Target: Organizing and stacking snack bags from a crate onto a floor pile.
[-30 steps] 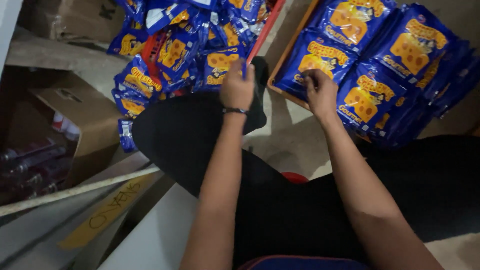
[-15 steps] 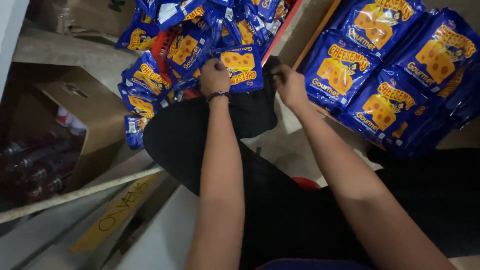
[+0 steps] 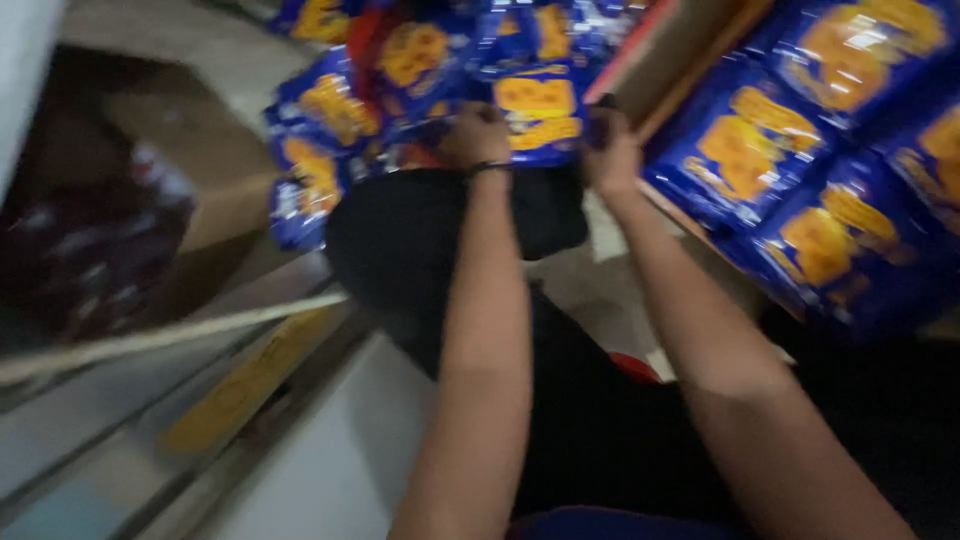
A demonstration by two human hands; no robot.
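Note:
My left hand [image 3: 476, 135] and my right hand [image 3: 612, 152] both grip one blue snack packet [image 3: 537, 118] with orange print, one hand at each side of it. The packet is held just above my black-clad knee [image 3: 400, 240]. A loose heap of the same blue packets [image 3: 345, 110] lies beyond and left of my hands. Larger blue packets [image 3: 810, 180] lie stacked to the right of my right hand. The picture is blurred by motion.
An open cardboard box [image 3: 190, 190] with dark contents stands at the left. A pale ledge with a yellow strip [image 3: 250, 385] runs along the lower left. A wooden edge [image 3: 680, 70] separates the two piles of packets.
My right hand left the large packets on the right and came to the middle. Both hands now hold a single small packet; the view shifted left.

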